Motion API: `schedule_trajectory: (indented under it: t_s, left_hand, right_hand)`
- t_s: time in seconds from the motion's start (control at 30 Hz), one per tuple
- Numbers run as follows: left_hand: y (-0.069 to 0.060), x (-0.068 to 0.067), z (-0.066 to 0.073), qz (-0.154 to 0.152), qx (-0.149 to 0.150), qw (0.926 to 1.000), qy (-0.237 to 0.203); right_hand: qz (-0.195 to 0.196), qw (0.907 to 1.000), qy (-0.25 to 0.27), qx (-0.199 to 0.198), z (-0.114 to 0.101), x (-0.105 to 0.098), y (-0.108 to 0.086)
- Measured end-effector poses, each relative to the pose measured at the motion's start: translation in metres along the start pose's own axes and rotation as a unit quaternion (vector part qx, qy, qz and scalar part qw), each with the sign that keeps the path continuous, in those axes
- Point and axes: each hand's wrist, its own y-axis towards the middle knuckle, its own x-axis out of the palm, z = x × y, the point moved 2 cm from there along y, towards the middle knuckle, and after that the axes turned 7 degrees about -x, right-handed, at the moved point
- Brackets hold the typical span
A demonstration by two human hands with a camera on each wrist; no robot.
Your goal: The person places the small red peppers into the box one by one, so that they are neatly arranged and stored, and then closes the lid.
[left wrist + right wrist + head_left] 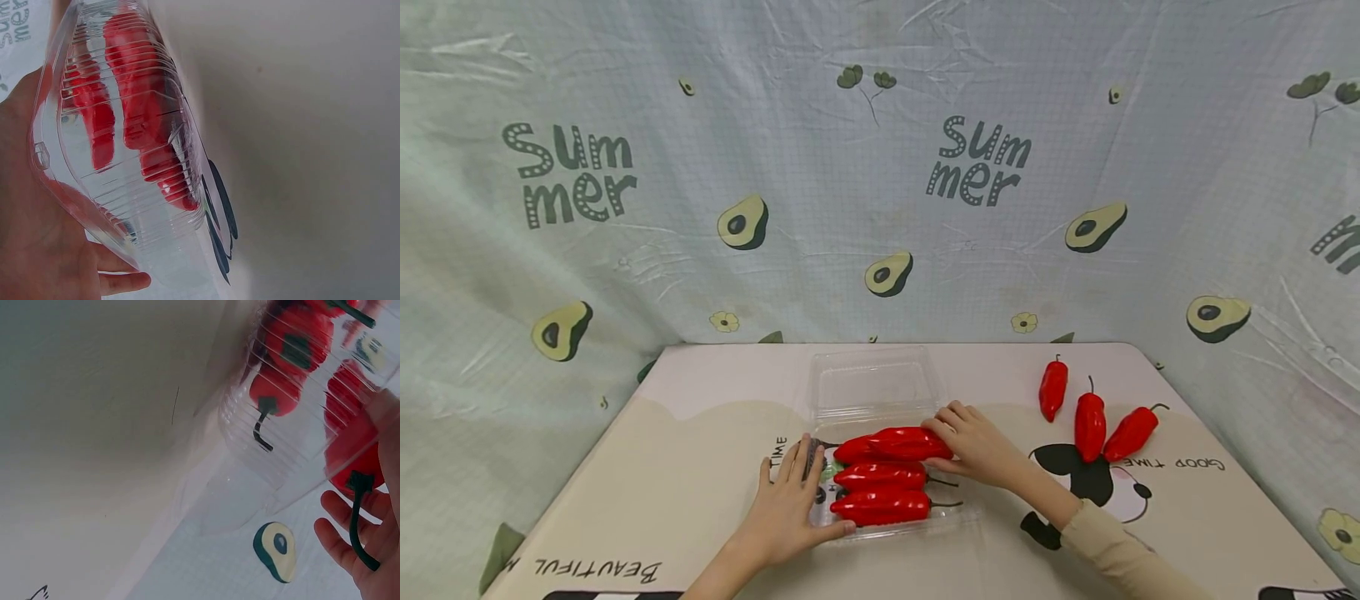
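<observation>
In a clear plastic clamshell box [917,532] lie several red chili peppers with dark green stems. The front pepper [880,507] and the middle pepper [880,477] point their stems right. At the box's back, my right hand [977,450] grips the stem end of a red chili pepper [910,442]; its green stem [356,519] hangs between the fingers in the right wrist view. Another pepper seems to lie under it, mostly hidden. My left hand [786,508] rests against the box's left side with spread fingers, the thumb along the front edge.
The box's clear lid [872,382] lies folded back behind it. Three loose red peppers are at the table's right: one at the back [1053,390], one in the middle [1090,427] and one rightmost [1131,433]. A printed curtain [820,167] hangs behind the table.
</observation>
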Motion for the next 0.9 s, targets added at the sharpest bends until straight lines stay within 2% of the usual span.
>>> schedule_trajectory:
  t_s: [0.2,0.5,0.9]
  left_hand:
    - [0.0,0.001,0.0,-0.001,-0.001,1.0,0.001]
    - [0.0,0.0,0.0,-0.005,-0.005,1.0,0.001]
    - [0.0,0.0,-0.001,-0.006,-0.001,1.0,0.0]
  right_hand:
    - [-0.016,0.9999,-0.002,-0.001,-0.001,0.008,0.007]
    - [-0.016,0.9999,0.003,-0.004,-0.002,0.013,0.019]
    - [-0.02,0.9992,-0.019,-0.027,-0.001,0.022,0.03]
